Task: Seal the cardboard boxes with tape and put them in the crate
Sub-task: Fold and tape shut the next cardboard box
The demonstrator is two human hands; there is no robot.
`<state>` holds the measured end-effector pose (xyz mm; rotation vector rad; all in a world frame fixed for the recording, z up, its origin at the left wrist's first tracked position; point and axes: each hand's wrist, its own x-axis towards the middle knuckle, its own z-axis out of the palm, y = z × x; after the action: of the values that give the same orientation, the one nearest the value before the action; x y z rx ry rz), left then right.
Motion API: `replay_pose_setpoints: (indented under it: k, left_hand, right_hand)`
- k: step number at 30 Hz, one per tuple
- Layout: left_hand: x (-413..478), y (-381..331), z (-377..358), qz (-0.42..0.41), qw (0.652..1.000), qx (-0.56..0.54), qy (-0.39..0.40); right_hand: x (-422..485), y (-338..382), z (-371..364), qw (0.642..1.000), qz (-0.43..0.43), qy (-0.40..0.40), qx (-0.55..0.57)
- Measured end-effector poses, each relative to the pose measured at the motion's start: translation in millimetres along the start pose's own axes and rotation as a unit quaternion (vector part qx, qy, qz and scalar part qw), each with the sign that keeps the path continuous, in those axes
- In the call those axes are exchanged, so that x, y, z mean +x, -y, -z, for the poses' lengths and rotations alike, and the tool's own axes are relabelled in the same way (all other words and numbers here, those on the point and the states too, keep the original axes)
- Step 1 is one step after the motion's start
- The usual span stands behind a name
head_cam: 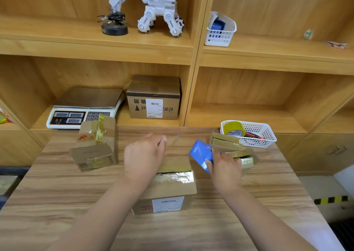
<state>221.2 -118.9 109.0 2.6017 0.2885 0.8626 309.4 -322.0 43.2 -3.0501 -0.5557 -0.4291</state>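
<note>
The labelled cardboard box (168, 189) sits mid-counter (57, 203). The left hand (143, 155) rests loosely curled on the box's far flap. Just right of the box, the right hand (224, 166) pinches a blue packet (201, 153).

Wooden table (57, 193) bears three boxes (168, 189), perhaps a basket (264, 136).

Looks like a small packing or mailroom corner of an office: wood-grain table (249, 193) against wooden shelving (195, 59), a digital weighing scale (84, 107) at far left, labelled cardboard boxes (154, 99), a white basket (256, 134) with a tape roll (234, 128).
</note>
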Motion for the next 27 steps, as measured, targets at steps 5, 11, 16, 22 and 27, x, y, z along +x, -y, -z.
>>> replay_pose_setpoints:
  k: [5, 11, 16, 22, 27]
  left_hand:
    - [-9.9, 2.9, -4.9, 0.018, 1.000, 0.001, 0.006]
    - [-17.2, 21.0, -9.3, 0.153, 0.982, -0.064, 0.091]
    - [-20.1, 27.8, -6.9, 0.264, 0.945, -0.168, 0.091]
    - [-21.3, 37.4, -1.2, 0.284, 0.928, -0.224, 0.089]
    - [-20.1, 42.4, 4.4, 0.290, 0.916, -0.261, 0.092]
  right_hand:
    - [-29.3, -13.8, -38.3, 0.994, -0.032, 0.101, 0.024]
    - [-62.2, -15.9, -77.2, 0.983, -0.020, 0.183, 0.010]
    - [-75.4, -10.4, -87.0, 0.976, -0.018, 0.216, 0.005]
    - [-55.0, -3.9, -67.9, 0.955, -0.145, 0.128, 0.223]
    - [-7.1, 30.7, -17.6, 0.887, -0.135, 0.009, 0.441]
